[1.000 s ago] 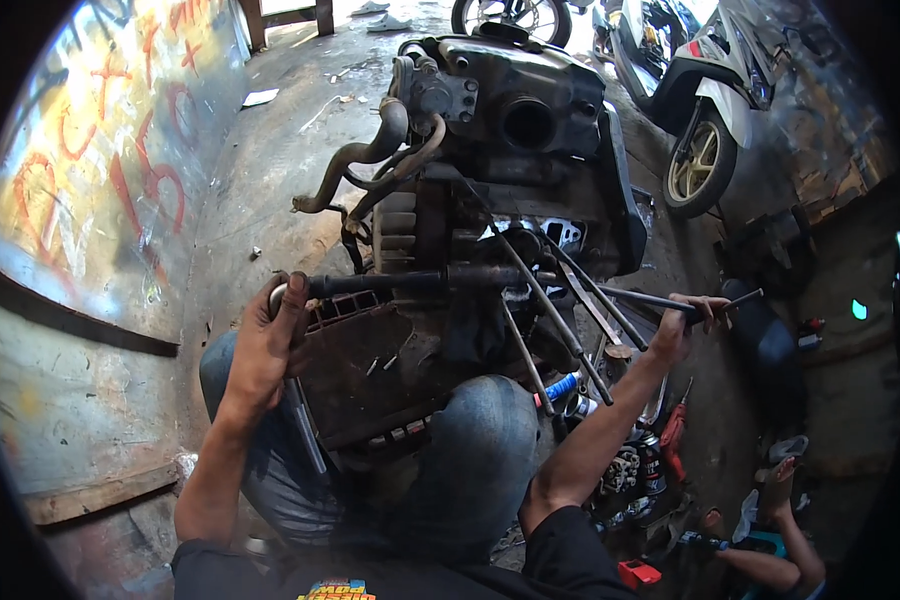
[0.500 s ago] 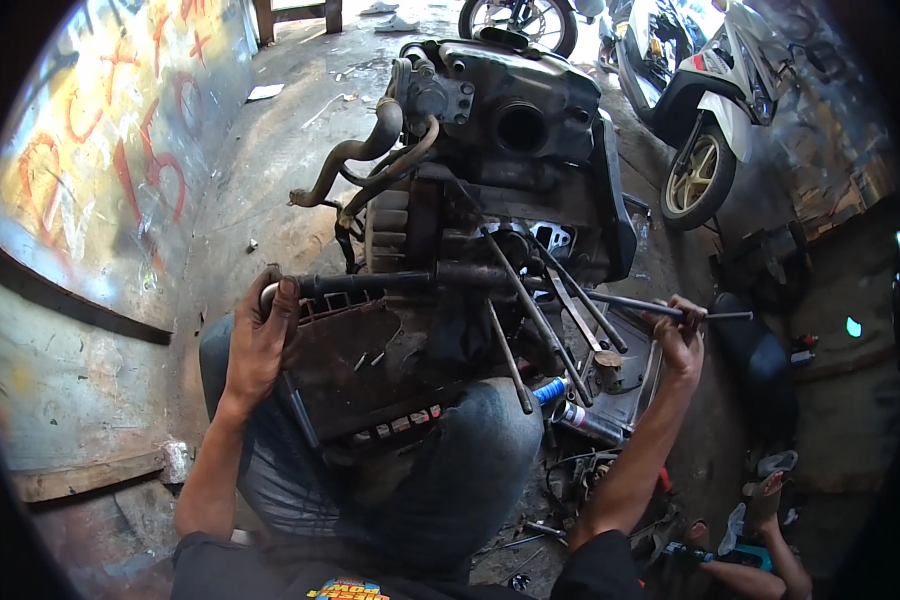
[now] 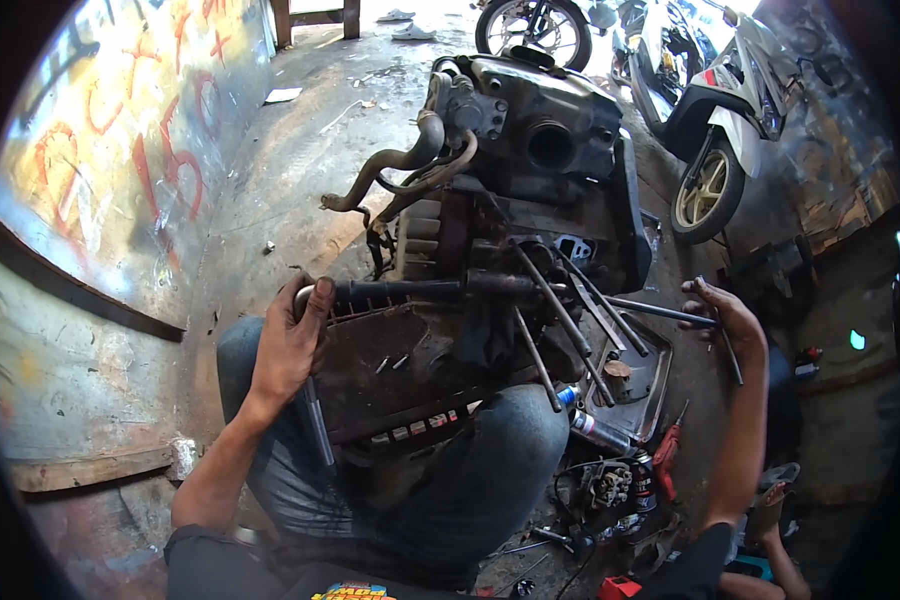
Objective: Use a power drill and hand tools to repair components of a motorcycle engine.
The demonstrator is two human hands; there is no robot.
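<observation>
My left hand (image 3: 295,345) is closed round a bent metal bar (image 3: 303,299) at the left end of a dark shaft (image 3: 400,291). A silver bar (image 3: 318,425) shows below that hand; whether it is the same piece I cannot tell. The shaft runs into an engine block (image 3: 550,90) in front of my knees. From its right side a long metal rod (image 3: 660,309) sticks out, with a thin crossbar (image 3: 731,355) at its end. My right hand (image 3: 735,318) is at this end, fingers apart, the palm beside the crossbar. Several long rods (image 3: 555,305) slant from the engine toward me.
A metal tray (image 3: 658,385) holds a round part (image 3: 618,372). Near it lie a spray can (image 3: 602,433), a red power drill (image 3: 668,462) and loose parts (image 3: 610,485). A white scooter (image 3: 730,100) stands at the far right, a painted wall (image 3: 120,150) at left. Another person's arm shows at lower right.
My right hand has loosened from the rod and moved right, its fingers spreading. The crossbar now points down toward me. The whole view has shifted, with the engine farther right in it.
</observation>
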